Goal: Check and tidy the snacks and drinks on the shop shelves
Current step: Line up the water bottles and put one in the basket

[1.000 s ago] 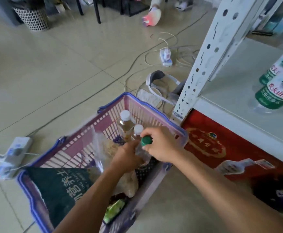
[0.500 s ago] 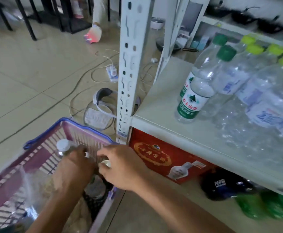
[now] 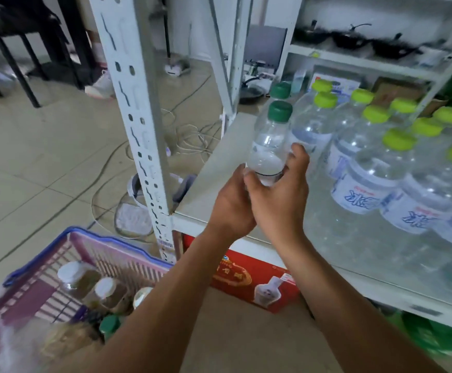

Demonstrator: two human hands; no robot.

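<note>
Where the purple basket (image 3: 106,239) stood on the floor at the lower left, it held two white-capped bottles (image 3: 78,278) of amber liquid, a green-capped bottle (image 3: 109,324) nearer the camera, and a clear bag (image 3: 66,343) of something brownish, too blurred to name. Just beyond it, a red carton (image 3: 260,286) lay on the floor under the white shelf (image 3: 214,179), beside the perforated upright post (image 3: 138,117). Above the shelf's front left part, both hands met around one clear water bottle (image 3: 269,146) with a dark green cap. The left grip (image 3: 230,208) was clasped on its lower body from the left, and the right grip (image 3: 278,200) was wrapped round it from the right, fingers curled behind and thumb across the front. The bottle stood nearly upright; its base was hidden, so whether it touched the shelf could not be told. Just to its right, lime-capped water bottles (image 3: 367,168) crowded the shelf in rows, with another dark green cap (image 3: 281,90) behind. Farther back, dark pans (image 3: 348,40) sat on a higher shelf.
</note>
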